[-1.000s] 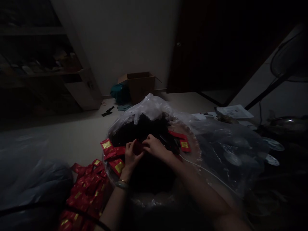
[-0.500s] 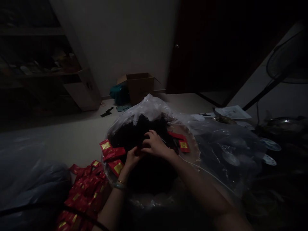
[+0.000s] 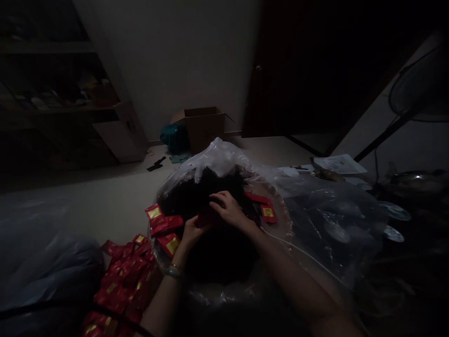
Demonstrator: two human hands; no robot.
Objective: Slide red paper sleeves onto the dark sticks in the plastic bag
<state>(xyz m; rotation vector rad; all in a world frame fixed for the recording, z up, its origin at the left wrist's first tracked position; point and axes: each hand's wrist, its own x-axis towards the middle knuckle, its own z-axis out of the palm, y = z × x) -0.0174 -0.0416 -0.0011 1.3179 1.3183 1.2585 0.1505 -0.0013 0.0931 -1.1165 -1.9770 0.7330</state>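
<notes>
A pile of dark loose material (image 3: pixel 206 187), too dim to identify, fills a round container lined with clear plastic (image 3: pixel 220 154) in front of me. My left hand (image 3: pixel 192 231) is closed on a small red packet (image 3: pixel 205 219) above the pile. Just right of it, my right hand (image 3: pixel 229 210) has curled fingers, with fingertips and thumb close together; whatever lies between them is lost in the dark. Red packets with gold labels (image 3: pixel 156 217) rest on the container's left rim. Another red packet (image 3: pixel 268 213) lies on the right rim.
Many red packets (image 3: pixel 126 276) are heaped at lower left beside a plastic-covered bundle (image 3: pixel 52 271). A white cord (image 3: pixel 301 250) passes by my right forearm. Clear plastic sheeting (image 3: pixel 329 210) spreads rightward. A cardboard box (image 3: pixel 205 126) stands by the wall; a fan (image 3: pixel 417 89) is at right.
My right hand has shifted slightly right and away from my left hand, its fingers drawn closer together. More of the red packet in my left hand shows now.
</notes>
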